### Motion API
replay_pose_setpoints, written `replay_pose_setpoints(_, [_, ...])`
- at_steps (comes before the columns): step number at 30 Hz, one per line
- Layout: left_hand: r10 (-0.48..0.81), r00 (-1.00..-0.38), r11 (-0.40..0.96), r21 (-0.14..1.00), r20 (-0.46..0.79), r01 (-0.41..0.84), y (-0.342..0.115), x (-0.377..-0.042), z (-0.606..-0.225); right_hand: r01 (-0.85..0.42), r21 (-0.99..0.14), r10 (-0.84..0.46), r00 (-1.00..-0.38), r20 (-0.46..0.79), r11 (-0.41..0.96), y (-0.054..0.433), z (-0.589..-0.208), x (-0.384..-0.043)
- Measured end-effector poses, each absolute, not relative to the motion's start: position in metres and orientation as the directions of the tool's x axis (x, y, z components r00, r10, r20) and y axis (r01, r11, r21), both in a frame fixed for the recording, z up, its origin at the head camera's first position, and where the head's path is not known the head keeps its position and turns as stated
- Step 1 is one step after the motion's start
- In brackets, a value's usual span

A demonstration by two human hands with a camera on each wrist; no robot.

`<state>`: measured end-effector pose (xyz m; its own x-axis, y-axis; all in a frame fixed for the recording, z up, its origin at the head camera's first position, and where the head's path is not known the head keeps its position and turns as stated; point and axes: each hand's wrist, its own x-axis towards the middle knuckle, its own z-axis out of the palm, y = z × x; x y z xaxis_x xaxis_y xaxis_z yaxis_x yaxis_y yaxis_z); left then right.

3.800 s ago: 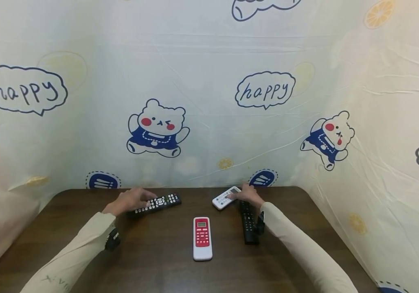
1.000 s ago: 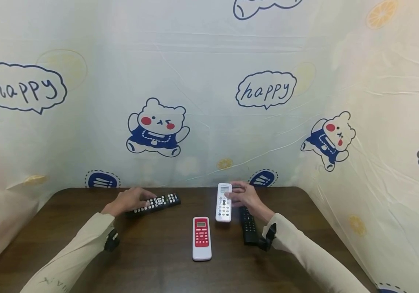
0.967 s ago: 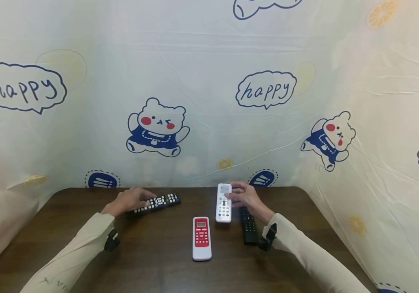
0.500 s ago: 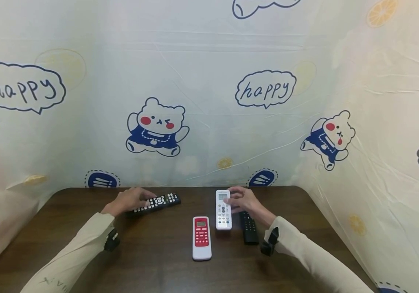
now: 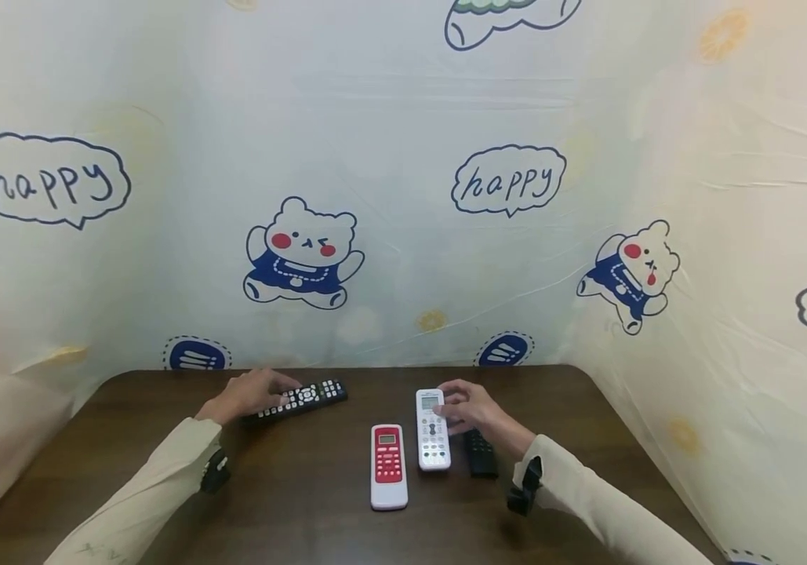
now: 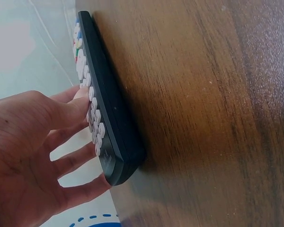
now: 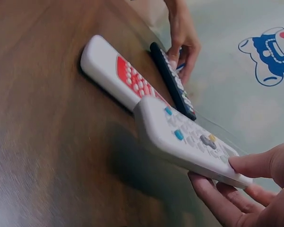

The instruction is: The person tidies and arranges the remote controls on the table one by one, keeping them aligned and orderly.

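My left hand (image 5: 251, 392) holds a black remote control (image 5: 311, 395) with white buttons at the table's far left. In the left wrist view its thumb lies on the buttons and the fingers reach the far edge. A white remote control (image 5: 433, 431) is pinched by my right hand (image 5: 474, 412), thumb on its face and fingers beneath. The right wrist view shows a shadow below this remote, which hangs just above the table. To its left lies a white remote control with a red face (image 5: 389, 467). Partly hidden under my right hand is another black remote control (image 5: 481, 455).
The brown wooden table (image 5: 290, 486) has rounded far corners. Behind it and along the sides hangs a pale printed curtain (image 5: 403, 235) that meets the table's far edge. Dark wrist straps (image 5: 216, 471) sit over both sleeves.
My right hand has lifted the white remote from its slanted place by the black one, turned it lengthwise and brought it nearer, beside the red-faced remote. The left hand stays as it was.
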<state>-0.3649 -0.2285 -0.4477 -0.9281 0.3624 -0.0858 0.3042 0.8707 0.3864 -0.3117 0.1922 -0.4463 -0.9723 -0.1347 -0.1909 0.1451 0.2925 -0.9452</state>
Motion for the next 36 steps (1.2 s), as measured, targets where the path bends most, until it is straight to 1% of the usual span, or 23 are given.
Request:
replay_pose_setpoints(3, [0.363, -0.928, 0.87, 0.39, -0.089, 0.303, -0.226, -0.366, -0.447, 0.177, -0.945, -0.122, -0.968, -0.217, 0.275, 0.193, -0.447, -0.308])
replay_pose_setpoints(6, [0.365, -0.927, 0.871, 0.384, -0.086, 0.307, -0.227, -0.367, -0.443, 0.184, -0.944, -0.13, -0.965, -0.226, 0.274, 0.19, -0.446, -0.307])
replay_pose_setpoints(11, [0.366, -0.928, 0.871, 0.38, -0.075, 0.313, -0.227, -0.368, -0.444, 0.162, -0.937, -0.171, -0.96, -0.222, 0.309, 0.185, -0.449, -0.307])
replay_pose_setpoints(20, [0.355, -0.928, 0.875, 0.388, -0.109, 0.289, -0.225, -0.367, -0.443, 0.158, -0.919, -0.222, -0.943, -0.249, 0.361, 0.185, -0.455, -0.303])
replay_pose_setpoints(25, [0.346, -0.93, 0.878, 0.392, -0.122, 0.275, -0.223, -0.365, -0.443, 0.096, -0.914, -0.268, -0.939, -0.215, 0.395, 0.187, -0.459, -0.297])
replay_pose_setpoints(28, [0.351, -0.928, 0.877, 0.392, -0.129, 0.277, -0.222, -0.365, -0.444, 0.03, -0.897, -0.303, -0.936, -0.181, 0.441, 0.186, -0.46, -0.291])
replay_pose_setpoints(32, [0.351, -0.927, 0.88, 0.386, -0.134, 0.277, -0.222, -0.366, -0.444, -0.028, -0.859, -0.328, -0.93, -0.165, 0.511, 0.184, -0.459, -0.288])
replay_pose_setpoints(36, [0.348, -0.928, 0.882, 0.38, -0.13, 0.277, -0.222, -0.367, -0.442, -0.026, -0.845, -0.325, -0.929, -0.178, 0.535, 0.183, -0.459, -0.288])
